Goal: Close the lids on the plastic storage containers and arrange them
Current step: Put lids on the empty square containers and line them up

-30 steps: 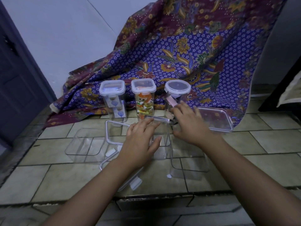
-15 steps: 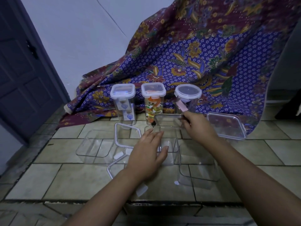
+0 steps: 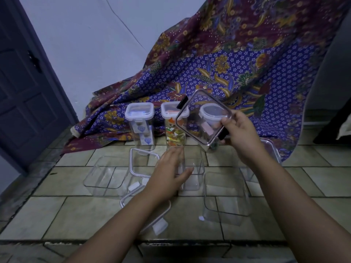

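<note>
— Holding it how?
— Right hand (image 3: 241, 135) fingers pinch the clear lid (image 3: 201, 118), tilted in the air; left hand (image 3: 169, 173), fingers loosely spread, steadies the open container (image 3: 191, 173) mid-floor.
— Risk?
— Tilted, it could seat crooked, latches missing.

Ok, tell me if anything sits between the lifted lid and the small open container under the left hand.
The left hand does: it rests on the small open container's near rim, below the lid held by the right hand. Otherwise the opening looks clear.
</note>
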